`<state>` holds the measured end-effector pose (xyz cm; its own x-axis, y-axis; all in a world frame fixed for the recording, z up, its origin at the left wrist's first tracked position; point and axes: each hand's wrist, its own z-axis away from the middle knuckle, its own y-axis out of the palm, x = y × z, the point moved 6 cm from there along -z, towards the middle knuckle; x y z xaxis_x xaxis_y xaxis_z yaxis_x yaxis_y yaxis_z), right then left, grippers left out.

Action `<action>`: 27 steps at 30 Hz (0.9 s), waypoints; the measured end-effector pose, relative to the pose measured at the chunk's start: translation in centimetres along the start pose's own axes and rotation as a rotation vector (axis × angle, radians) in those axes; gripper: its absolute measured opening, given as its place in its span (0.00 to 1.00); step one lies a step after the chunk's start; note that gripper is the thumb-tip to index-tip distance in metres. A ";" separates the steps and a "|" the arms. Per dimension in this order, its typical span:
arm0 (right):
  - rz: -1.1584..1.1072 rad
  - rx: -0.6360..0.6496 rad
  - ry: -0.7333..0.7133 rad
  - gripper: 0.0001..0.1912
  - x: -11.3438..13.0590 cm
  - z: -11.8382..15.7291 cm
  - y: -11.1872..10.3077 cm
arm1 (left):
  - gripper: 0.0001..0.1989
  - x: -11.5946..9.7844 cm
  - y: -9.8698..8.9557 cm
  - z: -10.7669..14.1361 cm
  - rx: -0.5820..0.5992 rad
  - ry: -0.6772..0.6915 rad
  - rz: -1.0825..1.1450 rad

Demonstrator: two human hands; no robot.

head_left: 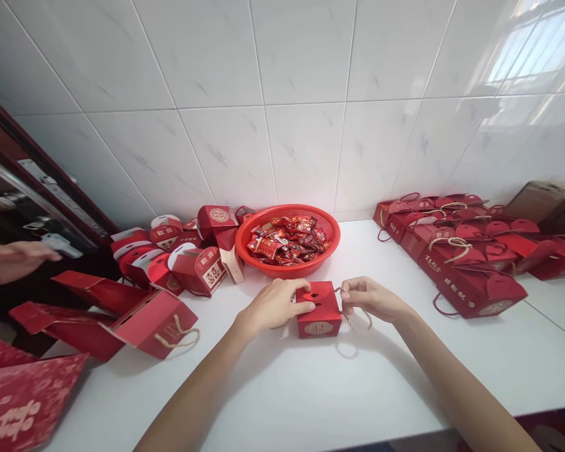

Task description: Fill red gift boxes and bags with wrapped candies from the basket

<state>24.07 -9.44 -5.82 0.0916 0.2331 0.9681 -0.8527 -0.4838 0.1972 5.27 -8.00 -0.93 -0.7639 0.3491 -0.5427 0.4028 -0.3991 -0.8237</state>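
A small red gift box (321, 314) with a pale round emblem on its front stands upright on the white table, its top flaps folded over. My left hand (280, 301) grips the box from the left, thumb and fingers pressed on its top. At the box's right side, my right hand (370, 296) pinches the end of a thin cord handle (358, 321), which loops down beside the box. Just behind the box sits a red plastic basket (287, 271) filled with wrapped candies (289, 238).
Closed red boxes with cord handles (452, 257) fill the right side. Unfilled-looking open boxes (169, 251) cluster at left, with more open boxes (150, 323) in front. A red printed bag (32, 402) lies front left. Another person's hand (16, 260) shows at the left edge.
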 end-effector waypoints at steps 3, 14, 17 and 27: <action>-0.033 -0.137 -0.120 0.19 2.3 0.9 0.0 | 0.19 0.0 -0.1 -0.1 -0.023 -0.009 0.028; 0.182 -0.238 -0.256 0.16 6.6 2.0 2.5 | 0.39 -2.0 -3.3 2.3 0.135 0.244 0.872; 0.387 -0.273 -0.309 0.17 7.1 1.9 3.5 | 0.44 -3.5 -2.6 2.8 0.198 0.315 0.840; 0.757 -0.599 -0.384 0.11 5.9 2.7 4.1 | 0.47 -5.2 0.2 3.9 0.144 0.377 0.417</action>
<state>22.49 -12.31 1.15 -0.5059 -0.2918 0.8117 -0.8618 0.1312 -0.4900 7.39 -13.20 2.41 -0.3123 0.4054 -0.8591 0.5378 -0.6700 -0.5117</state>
